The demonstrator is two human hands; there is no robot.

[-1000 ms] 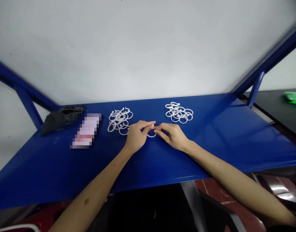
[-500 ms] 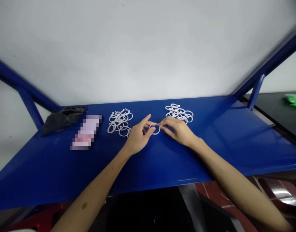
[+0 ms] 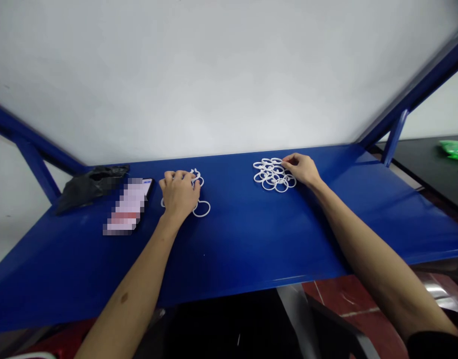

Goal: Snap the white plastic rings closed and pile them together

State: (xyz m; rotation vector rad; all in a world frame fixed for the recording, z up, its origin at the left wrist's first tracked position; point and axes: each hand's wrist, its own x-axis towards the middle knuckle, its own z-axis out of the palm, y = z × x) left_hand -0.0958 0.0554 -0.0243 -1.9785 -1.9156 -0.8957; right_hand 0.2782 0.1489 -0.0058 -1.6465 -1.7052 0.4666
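Observation:
Two heaps of white plastic rings lie on the blue shelf. My left hand rests knuckles-up on the left heap, its fingers curled down onto the rings and hiding most of them. One ring sticks out to the right of that hand. My right hand is at the far right edge of the right heap. Its thumb and fingertips are pinched together on a ring at the top of that heap.
A phone lies flat to the left of the left heap, with a crumpled black bag behind it. Blue slanted struts frame the shelf on both sides. A dark table with a green object stands at far right.
Both hands held one ring between them at the shelf's middle. They have since parted: the right hand carried the ring to the right heap, and the left hand moved onto the left heap.

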